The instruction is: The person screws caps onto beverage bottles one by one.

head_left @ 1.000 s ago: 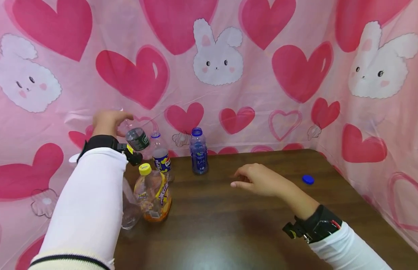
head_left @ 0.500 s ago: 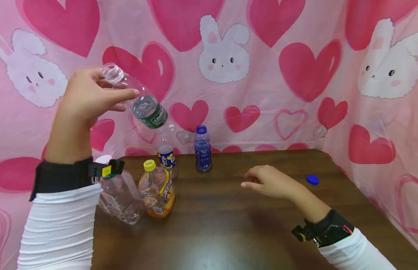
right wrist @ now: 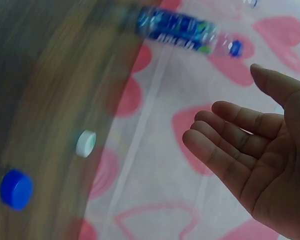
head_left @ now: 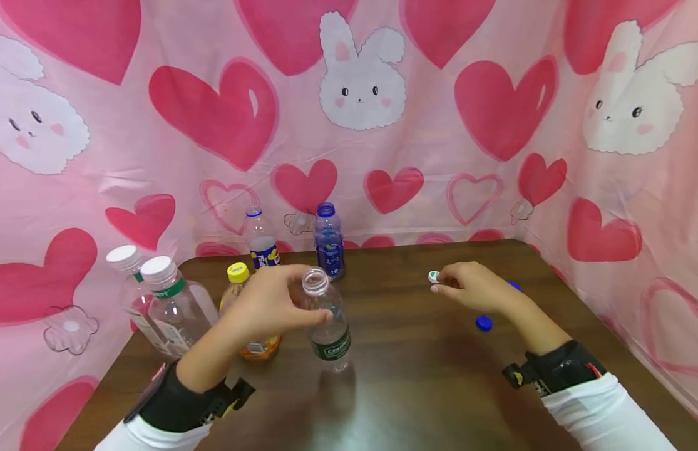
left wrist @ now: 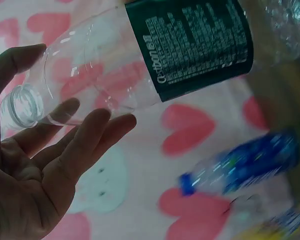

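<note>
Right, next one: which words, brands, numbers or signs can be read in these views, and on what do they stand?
"C'estbon", slightly soft: on the green label of the clear bottle in the left hand.
Too small or blurred to read: the fine print below that name; any print on the blue bottle, the blue-ringed bottle, the yellow cap, the white-capped bottles and the loose white cap.

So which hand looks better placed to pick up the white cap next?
Probably the right hand: it holds nothing, and its fingers are close to the white cap. The left hand grips the green-labelled bottle, farther from the cap.
</note>
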Demonstrator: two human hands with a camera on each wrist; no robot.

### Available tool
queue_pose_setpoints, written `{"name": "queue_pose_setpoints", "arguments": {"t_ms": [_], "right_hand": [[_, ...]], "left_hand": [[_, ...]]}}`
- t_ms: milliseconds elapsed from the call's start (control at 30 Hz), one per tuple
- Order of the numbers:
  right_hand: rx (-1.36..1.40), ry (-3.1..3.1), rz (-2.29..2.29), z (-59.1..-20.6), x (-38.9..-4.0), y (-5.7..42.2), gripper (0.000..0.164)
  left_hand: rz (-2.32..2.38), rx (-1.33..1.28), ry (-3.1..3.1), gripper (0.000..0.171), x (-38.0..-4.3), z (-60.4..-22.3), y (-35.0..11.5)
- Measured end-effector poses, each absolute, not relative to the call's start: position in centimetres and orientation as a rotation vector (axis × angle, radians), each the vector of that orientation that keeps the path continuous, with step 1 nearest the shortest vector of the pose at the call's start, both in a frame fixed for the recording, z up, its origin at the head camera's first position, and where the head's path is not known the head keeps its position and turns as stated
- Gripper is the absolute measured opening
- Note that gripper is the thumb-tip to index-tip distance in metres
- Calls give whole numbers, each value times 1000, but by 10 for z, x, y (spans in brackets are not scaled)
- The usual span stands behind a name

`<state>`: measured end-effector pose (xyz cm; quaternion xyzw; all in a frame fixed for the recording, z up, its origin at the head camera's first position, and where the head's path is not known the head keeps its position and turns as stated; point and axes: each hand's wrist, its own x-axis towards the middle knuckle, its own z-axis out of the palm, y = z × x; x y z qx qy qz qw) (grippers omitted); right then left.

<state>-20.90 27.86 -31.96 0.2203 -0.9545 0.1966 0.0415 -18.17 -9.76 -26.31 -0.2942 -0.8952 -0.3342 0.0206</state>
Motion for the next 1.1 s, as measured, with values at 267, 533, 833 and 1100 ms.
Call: {"name": "queue_pose_setpoints", "arguments": {"t_ms": [267, 533, 833, 1100], "right_hand": [[529, -2938, 556, -334, -249, 302, 21], [494, -2942, 442, -376, -310, 298, 24], [326, -3065, 348, -413, -324, 289, 27], [338, -3054, 236, -420, -320, 284, 10]], "left_hand": [[-1000, -921, -2753, 37, -175, -293, -91], [-1065, -943, -2761, 41, -172, -295, -83], [-1127, -972, -2714, 44, -169, -300, -67], [-1129, -949, -2705, 45, -168, -300, -62]]}}
